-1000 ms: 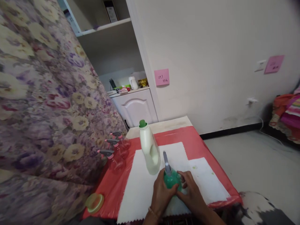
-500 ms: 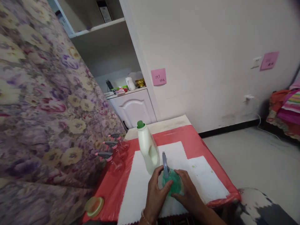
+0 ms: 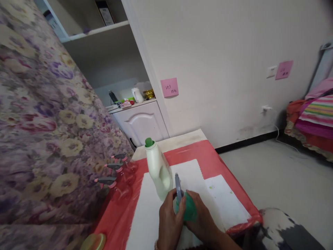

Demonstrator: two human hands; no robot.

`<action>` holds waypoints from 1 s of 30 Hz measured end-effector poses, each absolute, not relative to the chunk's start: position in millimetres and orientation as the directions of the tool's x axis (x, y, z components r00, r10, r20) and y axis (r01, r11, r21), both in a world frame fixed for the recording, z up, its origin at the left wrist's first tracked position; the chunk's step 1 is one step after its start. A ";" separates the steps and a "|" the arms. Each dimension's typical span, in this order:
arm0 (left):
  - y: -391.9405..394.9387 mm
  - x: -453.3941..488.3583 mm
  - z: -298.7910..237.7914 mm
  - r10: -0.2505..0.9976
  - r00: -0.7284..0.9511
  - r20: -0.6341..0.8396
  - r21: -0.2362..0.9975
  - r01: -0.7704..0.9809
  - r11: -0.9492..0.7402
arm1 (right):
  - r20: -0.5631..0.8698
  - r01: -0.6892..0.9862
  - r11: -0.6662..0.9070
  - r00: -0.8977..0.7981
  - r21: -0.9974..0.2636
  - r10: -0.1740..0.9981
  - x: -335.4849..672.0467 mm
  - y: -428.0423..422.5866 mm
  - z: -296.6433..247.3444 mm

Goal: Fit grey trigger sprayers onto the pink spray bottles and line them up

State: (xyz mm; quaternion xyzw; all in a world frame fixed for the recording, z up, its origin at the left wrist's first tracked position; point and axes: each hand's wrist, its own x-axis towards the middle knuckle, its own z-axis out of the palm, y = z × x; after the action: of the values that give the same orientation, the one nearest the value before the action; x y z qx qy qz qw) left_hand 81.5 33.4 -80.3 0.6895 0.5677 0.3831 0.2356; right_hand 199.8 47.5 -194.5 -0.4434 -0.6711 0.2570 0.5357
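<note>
A small green spray bottle (image 3: 188, 208) with a grey trigger head (image 3: 178, 186) stands on a white cloth (image 3: 149, 211) at the table's near side. My left hand (image 3: 169, 218) is wrapped round the bottle's neck and trigger from the left. From the right, my right hand (image 3: 201, 218) grips the bottle's body. Just behind them stands a tall white bottle (image 3: 157, 170) with a green cap, upright and untouched.
Three pink spray bottles (image 3: 117, 173) stand along the left edge of the red-covered table (image 3: 223, 163), against a floral drape (image 3: 47, 121). A yellow-green lid (image 3: 93, 242) lies at the near left. A white cabinet (image 3: 140, 119) and wall stand behind; bare floor lies to the right.
My left hand has slid up from the green bottle's body to its neck and trigger. The view has shifted right, so everything sits further left.
</note>
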 end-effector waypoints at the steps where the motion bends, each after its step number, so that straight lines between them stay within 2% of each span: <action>1: 33.1 81.1 -79.6 0.963 0.072 0.261 0.747 0.616 -0.249 | 0.491 0.319 0.476 -0.035 -0.820 0.870 200.3 47.1 -192.6; 5: 32.0 78.8 -78.6 0.963 0.096 0.252 0.724 0.642 -0.253 | 0.456 0.309 0.444 -0.037 -0.841 0.889 200.9 47.0 -191.6; 9: 31.8 75.9 -75.0 0.967 0.124 0.221 0.781 0.572 -0.251 | 0.448 0.286 0.445 -0.055 -0.849 0.892 201.7 48.3 -195.2; 12: 34.9 71.2 -71.3 0.973 0.169 0.157 0.880 0.424 -0.215 | 0.451 0.234 0.460 -0.096 -0.856 0.887 206.0 48.8 -193.0; 16: 44.1 62.4 -74.2 0.963 0.268 0.034 0.985 0.156 -0.078 | 0.441 0.142 0.469 -0.188 -0.872 0.877 214.4 49.9 -183.4; 21: 55.5 59.8 -86.7 0.937 0.350 0.002 0.991 -0.124 0.044 | 0.416 0.098 0.447 -0.236 -0.889 0.878 218.9 52.9 -180.2; 26: 57.2 68.1 -96.5 0.966 0.259 0.015 0.980 -0.197 0.038 | 0.450 0.076 0.474 -0.215 -0.877 0.867 217.9 50.4 -178.1; 30: 52.0 75.6 -103.1 0.990 0.139 0.034 0.985 -0.174 -0.010 | 0.444 0.103 0.467 -0.189 -0.878 0.876 216.0 48.5 -177.6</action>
State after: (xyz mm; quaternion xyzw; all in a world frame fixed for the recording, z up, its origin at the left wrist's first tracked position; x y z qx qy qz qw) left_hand 75.6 52.0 -103.1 0.4944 0.4124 0.5103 0.5701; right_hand 216.0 48.5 -177.6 -0.3615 -0.6772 0.3684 0.5244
